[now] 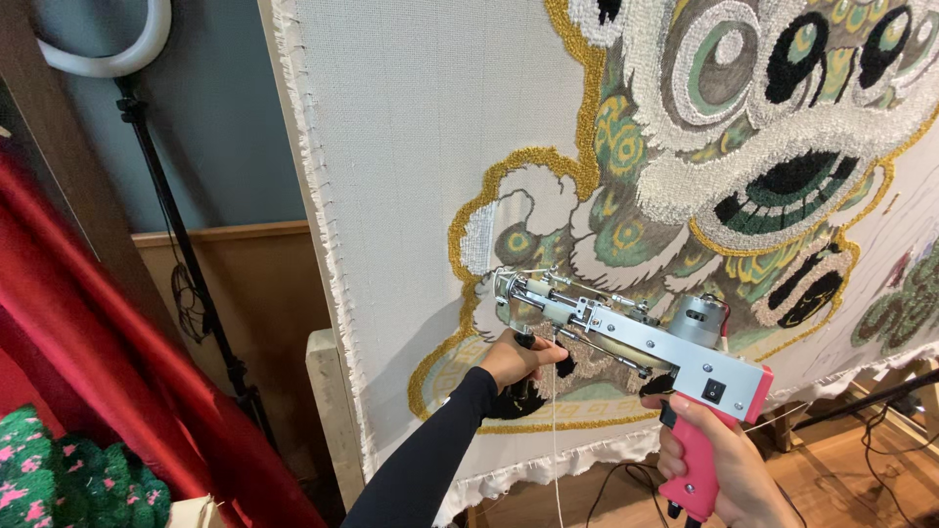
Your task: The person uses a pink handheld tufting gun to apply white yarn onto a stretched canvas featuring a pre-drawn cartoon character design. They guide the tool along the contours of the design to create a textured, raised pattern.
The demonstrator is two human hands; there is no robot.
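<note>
1. Tufting gun, pink-handled with a silver metal body and a small grey motor on top, sits in both our hands with its needle end pressed against the stretched white backing cloth, low on the frame and just left of the tufted design.
2. Our right hand is clenched around the pink pistol grip, fingers wrapped fully about it; whether a finger rests on the trigger we cannot tell.
3. Our left hand, in a black long sleeve, grasps the black front handle under the nose of the gun, close to the cloth.
4. A thin pale strand of yarn hangs down between our hands from the gun; it could snag on a wrist or on the gun's moving parts, we judge, and pull out of the needle.
5. If the nose tilts or lifts off the cloth, we think the loops may not hold, or the needle may tear the weave beside the gold outline of the green, white and black lion-like figure.
6. The left fingers lie near the needle end, so a slip there could mean a prick.
7. Dark cables trail over the wooden floor at lower right and could catch a foot.
8. No containers show; a green and pink tufted piece lies against red fabric at lower left, and a white ring lamp stands on a black stand.
</note>
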